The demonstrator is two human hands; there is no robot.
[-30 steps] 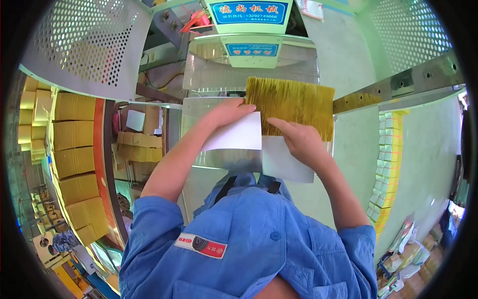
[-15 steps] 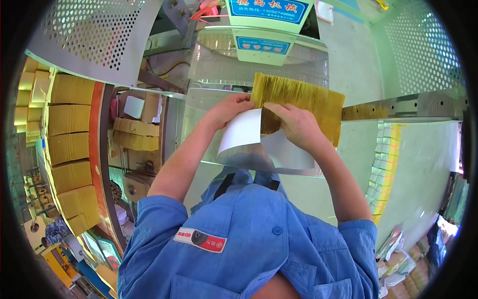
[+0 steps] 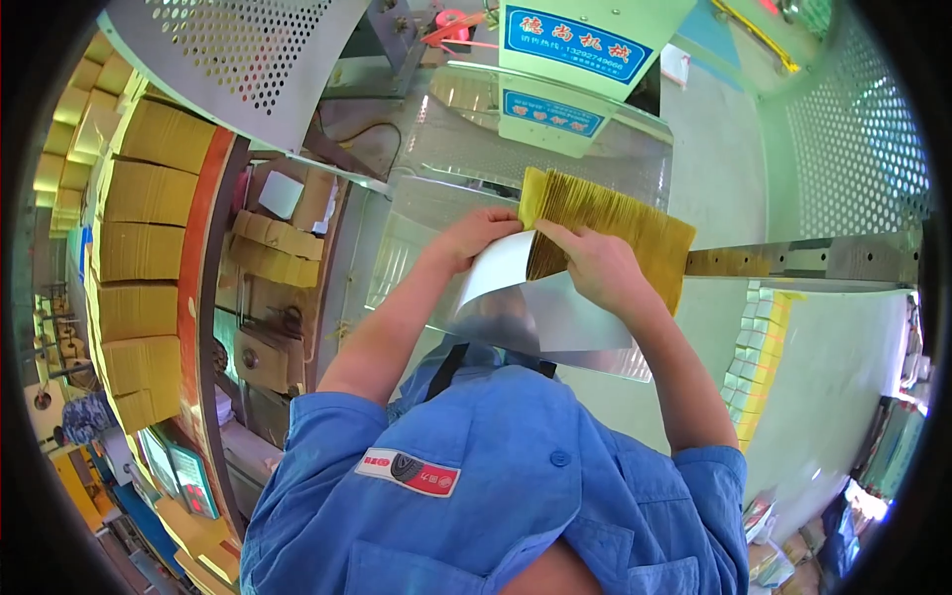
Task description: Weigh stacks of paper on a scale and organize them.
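Note:
A thick yellow block of thin paper-like layers (image 3: 625,223), with many fine parallel edges on top, stands over a shiny metal plate (image 3: 412,233). My left hand (image 3: 484,238) is closed at the block's left end, fingertips pinched where a white sheet (image 3: 501,266) meets the yellow layers. This sheet curves down toward me. My right hand (image 3: 603,268) lies against the block's near side, its index finger and thumb pressed to the left end close to my left fingers. Its other fingers are curled and partly hidden.
Behind the plate rises a clear guard (image 3: 446,119) below a machine panel with a blue label (image 3: 575,45). Perforated metal covers (image 3: 238,50) flank both sides. A metal bar with holes (image 3: 823,260) extends right. Yellow blocks (image 3: 144,248) line the left; a white-and-yellow row (image 3: 759,347) stands right.
The view has shifted and turned slightly. Both hands stay at the block's left end, and my left fingers sit closer to the right fingertips. The white sheet shows less width.

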